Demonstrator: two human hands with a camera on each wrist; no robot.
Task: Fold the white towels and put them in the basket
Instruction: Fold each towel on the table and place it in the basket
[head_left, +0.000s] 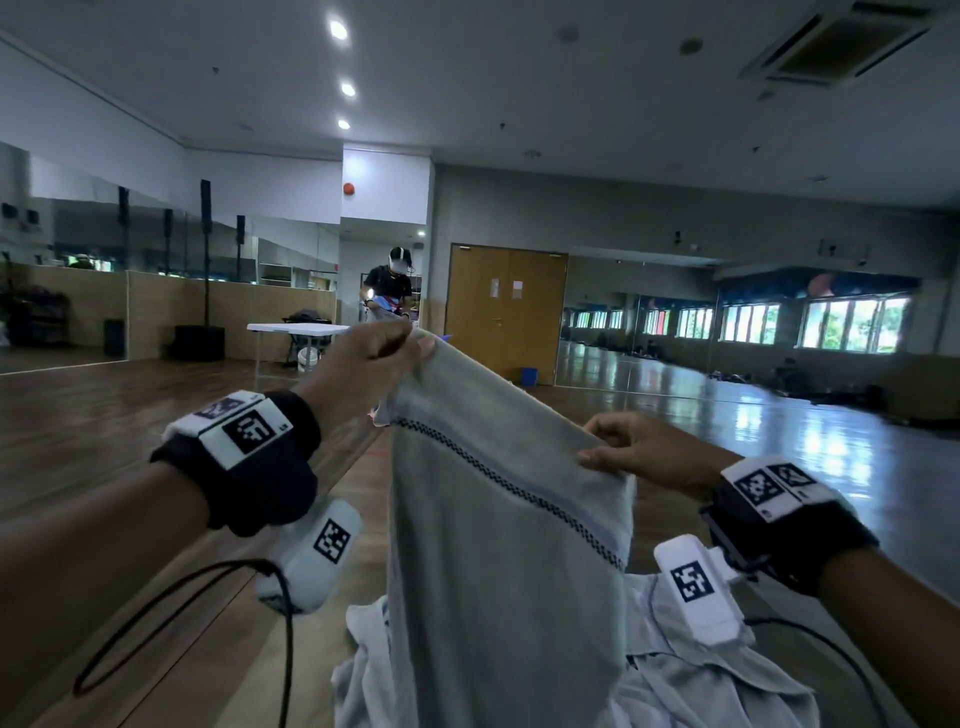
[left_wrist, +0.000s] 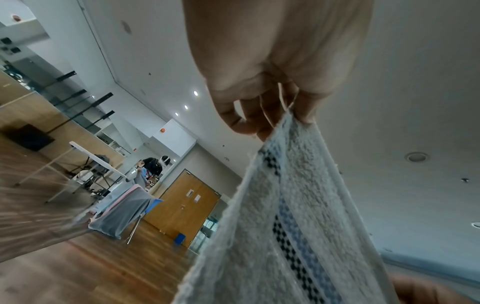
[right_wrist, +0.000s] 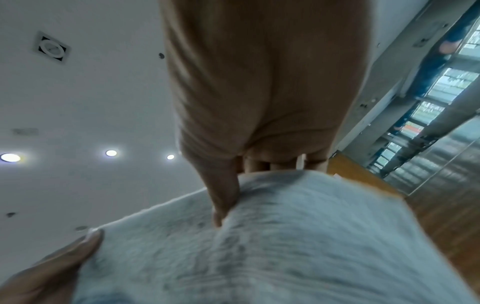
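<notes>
left grip: left hand pinches top corner of white towel, fingers curled round the hem
right grip: right hand pinches the other top edge, thumb pressed on the cloth
towel vs grips: hangs at 6 o'clock from both; top edge slopes from left hand at 10 o'clock to right hand at 4 o'clock
towel detail: checked stripe just under top edge
below: towel pile on tabletop, 6 o'clock
background: another person, 12 o'clock, well apart
</notes>
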